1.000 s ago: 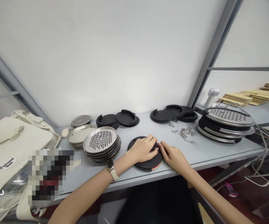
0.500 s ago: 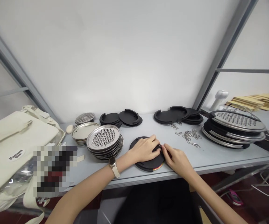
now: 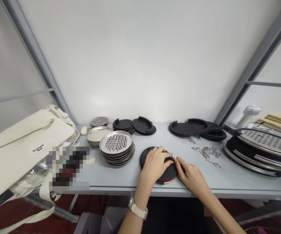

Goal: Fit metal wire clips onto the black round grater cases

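A round black disc (image 3: 167, 175) with a red and yellow edge showing lies flat near the table's front edge. My left hand (image 3: 155, 162) rests over its top, thumb and fingertips closed at the disc's right side. My right hand (image 3: 190, 174) pinches at that same spot, its fingertips meeting my left ones. Whatever small thing sits between the fingertips is too small to name. Right of the hands lie loose metal clips (image 3: 211, 152). On the left is a stack of round metal grater discs (image 3: 116, 143).
Behind stand pale metal lids (image 3: 99, 134), black round holders (image 3: 142, 125) and larger black holders (image 3: 191, 127). Large graters (image 3: 269, 139) are piled at the right. A cream bag (image 3: 33, 136) covers the left end. Wooden pieces (image 3: 280, 122) lie at the back right.
The view has shifted, so the table's things appear elsewhere in the picture. My left forearm has swung to a steeper angle, while both hands stay at the black disc.
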Motion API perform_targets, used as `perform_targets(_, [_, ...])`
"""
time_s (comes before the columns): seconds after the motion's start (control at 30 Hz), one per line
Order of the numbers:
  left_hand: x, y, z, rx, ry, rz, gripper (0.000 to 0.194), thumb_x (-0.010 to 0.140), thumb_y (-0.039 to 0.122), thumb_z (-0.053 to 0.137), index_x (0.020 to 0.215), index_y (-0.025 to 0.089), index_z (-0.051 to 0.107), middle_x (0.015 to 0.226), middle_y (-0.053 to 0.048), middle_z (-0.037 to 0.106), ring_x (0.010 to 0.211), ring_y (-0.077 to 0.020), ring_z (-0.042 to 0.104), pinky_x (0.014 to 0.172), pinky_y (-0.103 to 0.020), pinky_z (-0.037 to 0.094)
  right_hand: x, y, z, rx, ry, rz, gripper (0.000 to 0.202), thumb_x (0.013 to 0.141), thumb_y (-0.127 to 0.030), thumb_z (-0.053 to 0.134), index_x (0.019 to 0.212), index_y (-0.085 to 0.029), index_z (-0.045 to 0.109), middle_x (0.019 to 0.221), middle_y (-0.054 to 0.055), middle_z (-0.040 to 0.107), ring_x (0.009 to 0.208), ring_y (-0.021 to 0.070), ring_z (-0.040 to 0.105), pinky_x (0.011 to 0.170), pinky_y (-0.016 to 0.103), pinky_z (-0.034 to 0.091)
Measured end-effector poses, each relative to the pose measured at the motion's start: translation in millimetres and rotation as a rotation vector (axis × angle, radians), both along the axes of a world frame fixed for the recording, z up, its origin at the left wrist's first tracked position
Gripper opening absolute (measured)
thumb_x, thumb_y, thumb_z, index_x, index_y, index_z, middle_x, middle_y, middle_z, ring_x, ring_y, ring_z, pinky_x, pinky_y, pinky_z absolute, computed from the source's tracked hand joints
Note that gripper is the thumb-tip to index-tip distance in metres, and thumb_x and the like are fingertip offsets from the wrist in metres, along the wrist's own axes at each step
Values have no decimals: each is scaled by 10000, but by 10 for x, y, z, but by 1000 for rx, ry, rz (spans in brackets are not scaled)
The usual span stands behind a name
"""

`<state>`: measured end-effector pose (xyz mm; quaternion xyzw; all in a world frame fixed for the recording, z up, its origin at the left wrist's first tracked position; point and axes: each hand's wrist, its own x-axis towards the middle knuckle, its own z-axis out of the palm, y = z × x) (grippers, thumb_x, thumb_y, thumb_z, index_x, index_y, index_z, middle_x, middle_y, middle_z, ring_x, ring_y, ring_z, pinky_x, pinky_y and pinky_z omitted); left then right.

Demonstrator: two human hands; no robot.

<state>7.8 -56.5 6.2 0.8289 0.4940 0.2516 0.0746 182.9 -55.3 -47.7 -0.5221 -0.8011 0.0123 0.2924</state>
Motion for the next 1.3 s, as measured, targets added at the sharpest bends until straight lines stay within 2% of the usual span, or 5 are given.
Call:
perform_targets(0.13, [70, -148, -68, -26, -114, 122, 294, 903, 310, 522, 1186, 293, 602, 1130, -24, 566, 1045, -238, 486, 918, -381, 448, -4, 14, -11, 19, -10, 5, 307, 983, -350, 297, 859, -212, 541, 615, 27, 663, 519, 203, 660, 467, 252, 358])
perform_targets(0.5, [15, -157, -133, 13, -123, 98, 256, 920, 276, 482, 1166, 262, 549, 1170, -28, 543, 1076, -227, 460, 958, -433, 386, -25, -27, 50, -30, 21, 6, 302, 979, -338, 299, 790, -224, 505, 543, 2, 604, 468, 173, 606, 474, 246, 342])
perform_targets(0.87, [-2, -117, -149, 24, -154, 71, 214, 915, 228, 487, 1085, 292, 600, 1128, 1, 555, 1063, -193, 479, 932, -386, 400, -38, -68, 86, 17, 31, 5, 300, 960, -322, 332, 703, -224, 454, 481, -30, 528, 399, 125, 498, 460, 230, 309])
perform_targets(1.1, [-5, -116, -137, 25, -187, 49, 200, 911, 204, 487, 1051, 269, 613, 1070, -2, 577, 1011, -188, 501, 901, -372, 411, -43, -37, 64, 46, -4, -68, 307, 970, -321, 302, 761, -216, 502, 498, -8, 577, 409, 151, 559, 441, 238, 290])
perform_targets(1.3, [-11, -118, -124, 16, -179, 45, 191, 912, 205, 484, 1045, 261, 609, 1070, -8, 578, 1018, -191, 506, 905, -375, 411, -37, -35, 81, -14, 1, -39, 297, 962, -322, 322, 751, -224, 506, 533, -2, 609, 450, 160, 592, 465, 237, 321])
